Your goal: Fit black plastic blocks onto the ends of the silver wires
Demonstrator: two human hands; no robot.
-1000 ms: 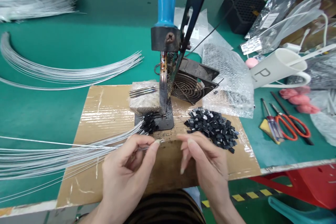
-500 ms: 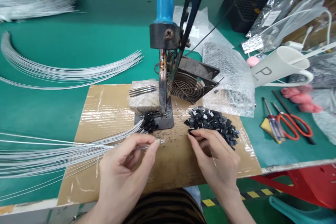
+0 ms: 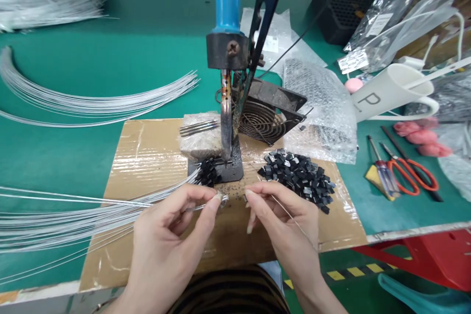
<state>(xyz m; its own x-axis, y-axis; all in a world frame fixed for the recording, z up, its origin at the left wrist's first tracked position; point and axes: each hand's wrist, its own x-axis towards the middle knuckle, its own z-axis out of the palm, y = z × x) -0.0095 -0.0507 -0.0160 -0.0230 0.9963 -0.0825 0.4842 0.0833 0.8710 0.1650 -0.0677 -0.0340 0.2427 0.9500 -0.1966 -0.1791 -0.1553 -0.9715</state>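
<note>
My left hand (image 3: 172, 235) pinches a thin white cable (image 3: 197, 207) between thumb and index finger, its shiny tip (image 3: 223, 199) sticking out toward the right. Opposite it, a short gap away, my right hand (image 3: 281, 218) has thumb and fingertip closed on a small dark piece, mostly hidden by the fingers. A thin bare wire (image 3: 290, 214), like solder, runs across that same hand. Beside it lies a heap of small black connector pieces (image 3: 300, 176). Behind my left hand, a bundle of white cables (image 3: 162, 195) ends in black connectors (image 3: 208, 172).
A soldering iron (image 3: 226, 122) with a blue handle hangs tip-down from a black stand over a dark metal plate (image 3: 235, 169). Behind are a small fan (image 3: 263, 120) and bubble wrap (image 3: 320, 108). Cardboard (image 3: 147, 147) covers the work spot. Scissors (image 3: 405, 176), a screwdriver (image 3: 384, 171) and a mug (image 3: 390, 93) are right.
My right hand has moved left from the edge of the black heap, closer to the cable tip in my left hand. The left hand has shifted slightly left and keeps its pinch.
</note>
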